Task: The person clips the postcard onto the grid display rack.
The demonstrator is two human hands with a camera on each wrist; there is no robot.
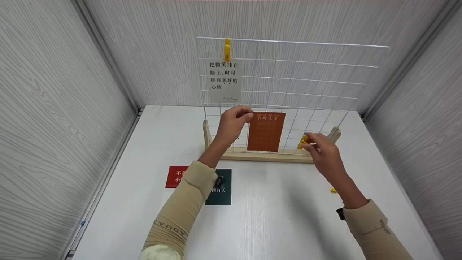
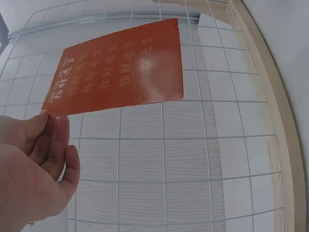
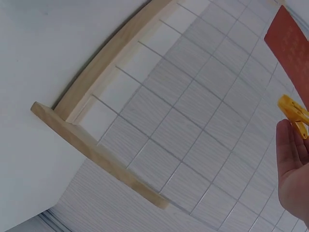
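Thumb and fingers of my left hand (image 1: pixel 234 122) pinch an orange-red card (image 1: pixel 266 133) by its upper left corner. The card hangs in front of the lower part of a white wire grid (image 1: pixel 314 86); pale writing runs along its top. To the right, my right hand (image 1: pixel 322 148) pinches a yellow clothespin (image 1: pixel 302 142) between thumb and fingers, a short way from the card. In the left wrist view the card (image 2: pixel 120 72) tilts up from the fingertips, with rows of characters on it. At the right wrist view's edge, the clothespin (image 3: pixel 292 108) sits at the fingertips.
A white card (image 1: pixel 224 81) with black writing hangs at the grid's upper left under another yellow clothespin (image 1: pixel 227 50). The grid stands on a wooden base (image 1: pixel 267 157). On the table lie a red card (image 1: pixel 175 177), a dark green card (image 1: pixel 223 193) and a yellow piece (image 1: pixel 333 190).
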